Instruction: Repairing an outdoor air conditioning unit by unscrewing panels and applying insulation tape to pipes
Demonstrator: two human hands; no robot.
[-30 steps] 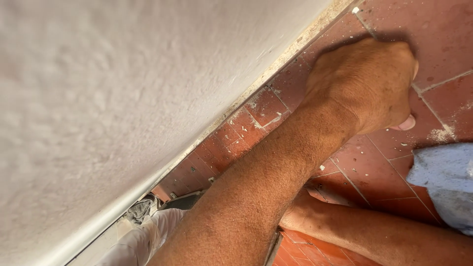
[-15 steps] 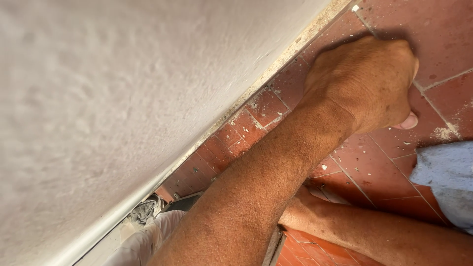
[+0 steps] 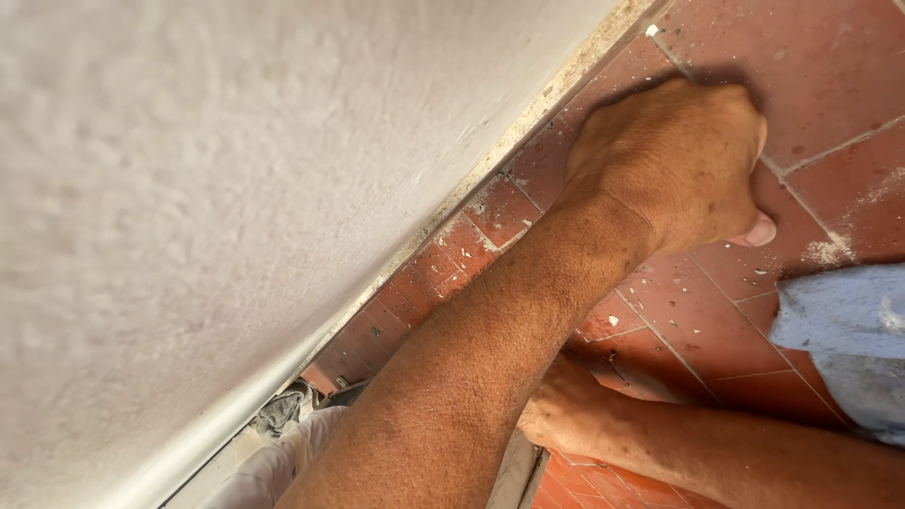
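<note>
Fisted tight, the left hand is pressing on the red tile floor beside the white wall; whatever its grip encloses is hidden, and the right hand is lying mostly hidden beneath the forearm.

One bare forearm runs up from the bottom middle of the frame to the upper right, ending in a hand curled into a tight fist, back of the hand toward the camera, thumb tip poking out at the lower right of the fist. Can't see what's inside the grip, if anything. The other hand sits lower, mostly tucked under that forearm, with its own forearm coming in from the bottom right corner.
</note>
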